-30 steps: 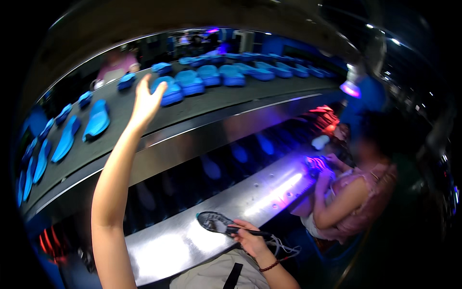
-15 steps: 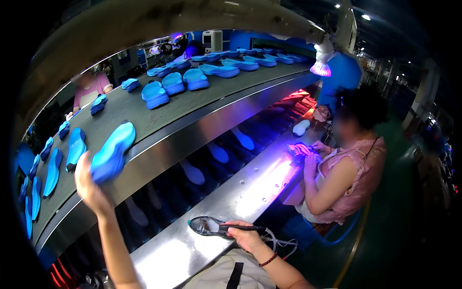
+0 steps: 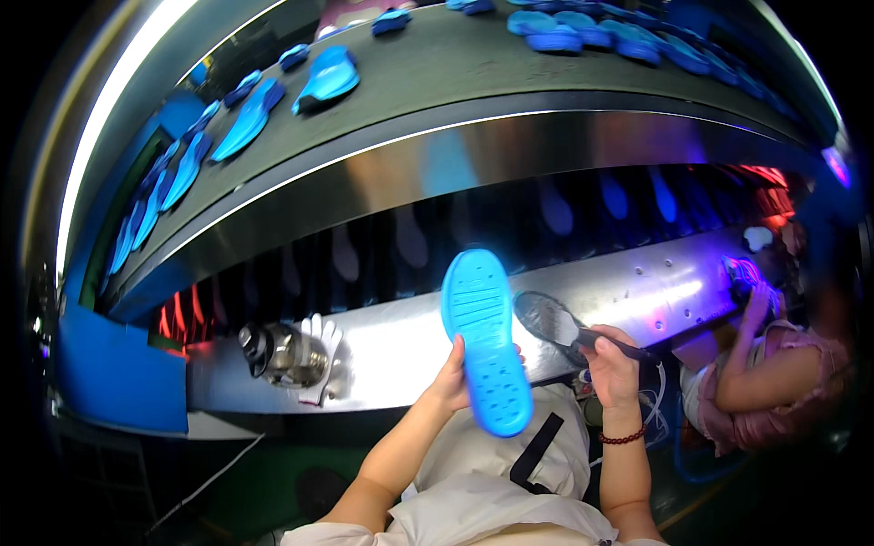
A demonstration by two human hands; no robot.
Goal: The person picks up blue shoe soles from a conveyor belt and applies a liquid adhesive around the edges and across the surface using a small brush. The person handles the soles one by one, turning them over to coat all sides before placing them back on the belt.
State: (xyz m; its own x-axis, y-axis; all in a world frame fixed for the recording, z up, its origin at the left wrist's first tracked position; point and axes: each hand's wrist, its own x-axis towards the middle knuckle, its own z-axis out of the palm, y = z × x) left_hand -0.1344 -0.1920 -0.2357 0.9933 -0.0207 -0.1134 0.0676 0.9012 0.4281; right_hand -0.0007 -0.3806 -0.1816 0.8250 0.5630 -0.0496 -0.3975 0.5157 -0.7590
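Upright before me, my left hand point(image 3: 445, 379) grips a bright blue shoe sole point(image 3: 485, 314) by its edge, thumb at the near side. The sole's grooved and pitted face shows. My right hand point(image 3: 614, 371) is closed around the black handle of a brush point(image 3: 628, 348) with a pale tip. The tip lies over a dark oval dish point(image 3: 537, 312) on the metal bench, just right of the sole. Part of the dish's right end is hidden behind the brush and hand.
Beyond the bench runs a dark conveyor belt point(image 3: 414, 91) carrying several blue soles point(image 3: 330, 75). Pale sole shapes point(image 3: 411, 238) line the dark space beneath. A jug with a black lid point(image 3: 282, 353) and a white glove point(image 3: 320, 359) stand left. A co-worker point(image 3: 783, 364) sits right.
My left hand has brought the blue sole from the belt down in front of me. The view has swung left and down. My right hand still holds the brush at the dish.
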